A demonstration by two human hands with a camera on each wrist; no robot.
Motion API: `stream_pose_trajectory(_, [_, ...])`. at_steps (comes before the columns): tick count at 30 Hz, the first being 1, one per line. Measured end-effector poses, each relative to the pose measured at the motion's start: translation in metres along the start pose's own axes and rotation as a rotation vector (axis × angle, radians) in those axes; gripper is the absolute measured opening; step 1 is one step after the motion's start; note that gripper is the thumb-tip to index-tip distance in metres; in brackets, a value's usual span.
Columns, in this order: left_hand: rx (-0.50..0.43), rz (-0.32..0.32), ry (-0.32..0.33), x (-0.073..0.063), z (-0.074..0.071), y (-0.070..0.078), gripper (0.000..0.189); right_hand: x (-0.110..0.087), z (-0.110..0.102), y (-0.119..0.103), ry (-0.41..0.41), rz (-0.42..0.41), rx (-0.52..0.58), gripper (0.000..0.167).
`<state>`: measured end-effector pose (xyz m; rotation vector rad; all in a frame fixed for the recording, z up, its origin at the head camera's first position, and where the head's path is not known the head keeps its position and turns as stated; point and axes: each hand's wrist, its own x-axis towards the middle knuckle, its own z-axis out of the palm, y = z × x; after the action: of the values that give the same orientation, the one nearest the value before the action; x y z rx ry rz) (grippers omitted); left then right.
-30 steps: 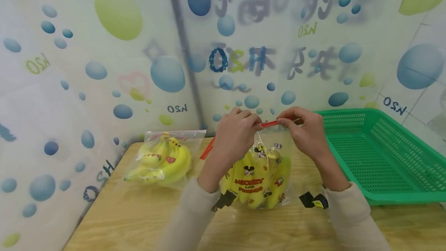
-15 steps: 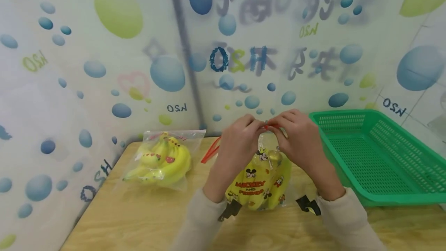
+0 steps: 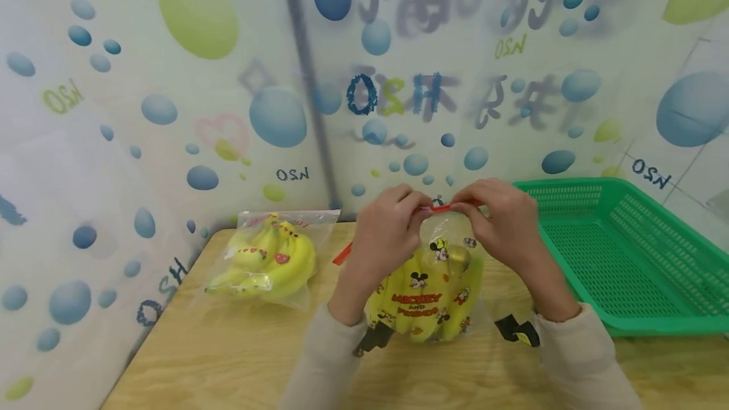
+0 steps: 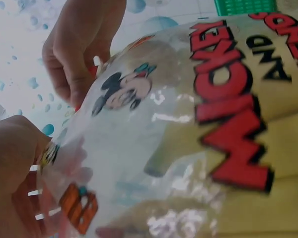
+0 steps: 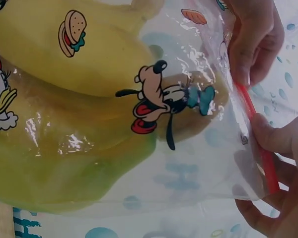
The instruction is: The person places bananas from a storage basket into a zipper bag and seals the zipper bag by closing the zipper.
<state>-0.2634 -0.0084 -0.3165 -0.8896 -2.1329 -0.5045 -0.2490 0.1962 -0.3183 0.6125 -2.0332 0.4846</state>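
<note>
A clear zip bag (image 3: 418,299) printed with cartoon characters and "Mickey and Friends" stands upright on the table, with yellow bananas (image 5: 64,124) inside. Along its top edge runs a red zip strip (image 3: 440,209). My left hand (image 3: 390,233) pinches the strip left of the middle, and my right hand (image 3: 504,223) pinches it close by on the right. In the right wrist view, the right thumb (image 5: 273,134) presses on the red strip (image 5: 246,101), whose end shows past the hand. A loose red end (image 3: 342,254) sticks out left of the left hand.
Another clear zip bag (image 3: 267,261) of bananas lies on the wooden table (image 3: 228,353) to the left. A green basket (image 3: 626,324) stands at the right. Black pieces (image 3: 517,331) show at both wrists. A patterned curtain (image 3: 228,74) hangs behind the table.
The hands were a little apart on the strip, came together until the fingers met, and now stand slightly apart again, with a short red stretch showing between them.
</note>
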Motion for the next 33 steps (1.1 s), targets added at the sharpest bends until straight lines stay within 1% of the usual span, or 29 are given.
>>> stream_pose_trajectory(4, [-0.006,-0.027,-0.033,0.0,-0.005,-0.006,0.009,0.0,-0.002,0.006,-0.014,0.031,0.012,0.007])
stream_pose_trajectory(8, [-0.03,-0.052,-0.069,0.001,-0.008,-0.011,0.008,-0.001,-0.006,0.007,-0.048,0.065,0.018,0.006])
stream_pose_trajectory(12, [-0.048,-0.052,-0.098,0.001,-0.011,-0.01,0.008,-0.001,-0.006,0.003,-0.067,0.093,0.01,0.006])
stream_pose_trajectory(14, [-0.044,-0.043,-0.102,0.0,-0.011,-0.009,0.008,-0.001,-0.003,-0.001,-0.054,0.075,-0.013,0.005])
stream_pose_trajectory(17, [-0.03,-0.015,-0.097,0.0,-0.01,-0.008,0.009,0.0,0.006,-0.011,-0.031,0.003,-0.057,0.005])
stream_pose_trajectory(19, [-0.021,0.009,-0.093,0.0,-0.009,-0.008,0.009,0.0,0.013,-0.017,-0.025,-0.049,-0.059,0.006])
stream_pose_trajectory(21, [-0.016,0.026,-0.089,0.0,-0.008,-0.008,0.009,-0.001,0.019,-0.022,-0.026,-0.078,-0.042,0.005])
stream_pose_trajectory(24, [-0.026,0.03,-0.085,0.0,-0.009,-0.009,0.008,-0.001,0.023,-0.026,-0.012,-0.084,0.012,0.004])
stream_pose_trajectory(28, [-0.039,0.028,-0.087,0.001,-0.009,-0.011,0.008,-0.001,0.025,-0.025,0.013,-0.071,0.046,0.005])
stream_pose_trajectory(33, [-0.041,0.025,-0.086,0.001,-0.009,-0.013,0.01,0.0,0.025,-0.023,0.018,-0.065,0.046,0.004])
